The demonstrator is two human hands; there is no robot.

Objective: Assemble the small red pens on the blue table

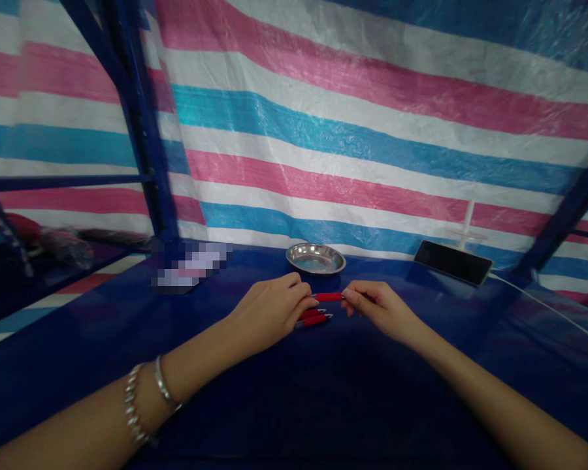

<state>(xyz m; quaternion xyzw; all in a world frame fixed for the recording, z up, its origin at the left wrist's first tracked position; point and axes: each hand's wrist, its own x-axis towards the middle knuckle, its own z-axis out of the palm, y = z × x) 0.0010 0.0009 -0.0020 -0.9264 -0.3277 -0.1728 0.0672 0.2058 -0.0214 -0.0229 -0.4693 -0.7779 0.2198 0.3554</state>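
A red pen (329,297) lies level between my two hands, just in front of a shallow metal dish (316,259). My left hand (279,307) is closed round the pen's left end, palm down. At the other end, thumb and forefinger of my right hand (375,305) pinch the tip. Two more red pens rest on the blue table under my left fingers: the nearer pen (314,320) shows most of its barrel, while the farther pen (313,313) is partly covered. Their left ends are hidden by my left hand.
A dark phone (453,262) leans at the back right, its white cable (549,303) trailing right. A pixelated flat item (191,266) lies at back left. Blue metal posts (147,130) and a striped plastic sheet (362,137) stand behind the blue table (362,405).
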